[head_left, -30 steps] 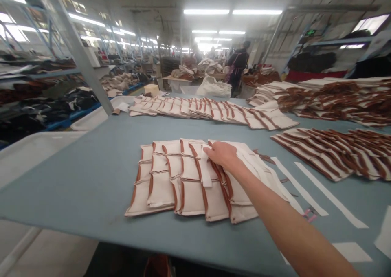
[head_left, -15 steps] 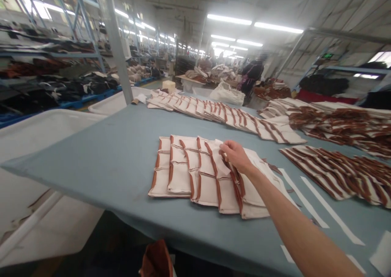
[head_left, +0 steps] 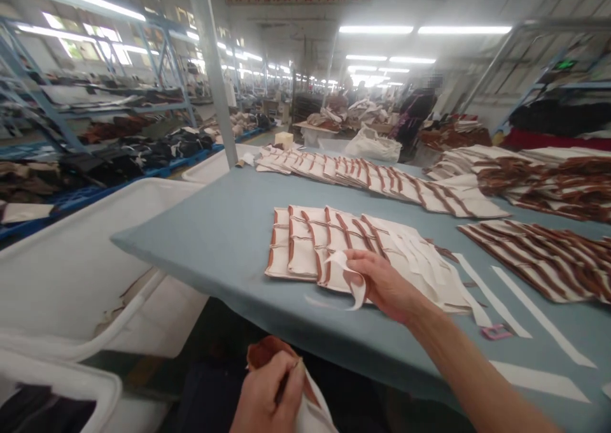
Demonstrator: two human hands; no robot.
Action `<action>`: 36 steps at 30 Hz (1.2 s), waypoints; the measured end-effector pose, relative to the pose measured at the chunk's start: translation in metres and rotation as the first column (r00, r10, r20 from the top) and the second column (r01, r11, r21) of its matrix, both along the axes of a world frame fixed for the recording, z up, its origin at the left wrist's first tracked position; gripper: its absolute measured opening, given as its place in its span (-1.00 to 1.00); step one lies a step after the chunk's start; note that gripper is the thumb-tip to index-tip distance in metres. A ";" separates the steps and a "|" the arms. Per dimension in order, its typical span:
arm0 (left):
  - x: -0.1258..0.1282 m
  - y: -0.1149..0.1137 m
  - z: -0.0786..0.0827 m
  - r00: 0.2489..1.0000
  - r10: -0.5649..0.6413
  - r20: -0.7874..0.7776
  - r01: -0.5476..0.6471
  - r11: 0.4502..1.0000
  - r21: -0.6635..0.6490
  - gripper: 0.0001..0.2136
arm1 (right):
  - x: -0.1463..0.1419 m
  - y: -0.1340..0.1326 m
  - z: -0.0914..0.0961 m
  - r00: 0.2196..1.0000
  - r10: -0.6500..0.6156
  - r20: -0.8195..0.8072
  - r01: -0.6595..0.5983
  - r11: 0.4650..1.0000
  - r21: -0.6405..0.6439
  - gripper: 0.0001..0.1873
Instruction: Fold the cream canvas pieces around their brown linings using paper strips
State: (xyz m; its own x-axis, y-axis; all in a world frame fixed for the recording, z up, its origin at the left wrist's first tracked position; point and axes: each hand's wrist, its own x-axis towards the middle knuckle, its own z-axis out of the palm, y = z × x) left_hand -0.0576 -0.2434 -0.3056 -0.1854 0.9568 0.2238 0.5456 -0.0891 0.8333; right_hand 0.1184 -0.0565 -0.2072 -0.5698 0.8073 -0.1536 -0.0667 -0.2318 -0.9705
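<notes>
My right hand (head_left: 384, 286) is closed on a white fabric strip (head_left: 351, 274) that curls above the near edge of a fanned stack of cream fabric pieces with brown trim (head_left: 329, 245). These lie on a grey-blue table (head_left: 224, 235). Low in front of me, below the table edge, my left hand (head_left: 270, 395) grips a cream and brown fabric piece (head_left: 310, 411).
More fanned rows of cream and brown pieces (head_left: 382, 178) lie further back and at the right (head_left: 539, 248). White strips (head_left: 539, 318) and a small pink clip (head_left: 496, 332) lie right of my arm. White bins (head_left: 86, 274) stand left. A person (head_left: 415, 118) stands far behind.
My right hand has pulled back from the top of the stack to its near edge, lifting the white strip off it. My left hand with a fabric piece has come into view. The view panned left.
</notes>
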 end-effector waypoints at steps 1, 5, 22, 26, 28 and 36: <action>0.004 0.004 0.009 1.000 0.005 0.025 -0.005 1.000 -0.018 -0.62 | 0.001 -0.014 0.003 1.000 0.020 -0.005 -0.020 1.000 -0.014 -0.59; 0.020 0.011 0.039 0.980 -0.061 0.191 0.070 0.997 -0.042 -0.65 | 0.007 -0.067 0.016 0.990 0.143 0.021 -0.142 0.990 -0.025 -0.52; 0.016 -0.056 0.054 0.901 -0.136 0.413 0.109 0.990 0.089 -0.55 | 0.015 -0.137 0.006 0.884 0.402 0.239 -0.401 0.914 -0.056 -0.36; 0.015 -0.060 0.060 0.947 -0.138 0.290 0.092 0.982 0.165 -0.69 | 0.016 -0.135 0.004 0.890 0.400 0.219 -0.394 0.916 -0.073 -0.37; 0.016 -0.060 0.065 0.958 -0.138 0.251 0.091 0.978 0.189 -0.85 | 0.017 -0.134 0.003 0.898 0.387 0.208 -0.380 0.922 -0.076 -0.38; 0.018 -0.052 0.074 0.908 -0.091 0.408 0.099 0.995 0.002 -0.74 | 0.027 -0.132 -0.011 0.846 0.459 0.273 -0.482 0.876 0.019 -0.42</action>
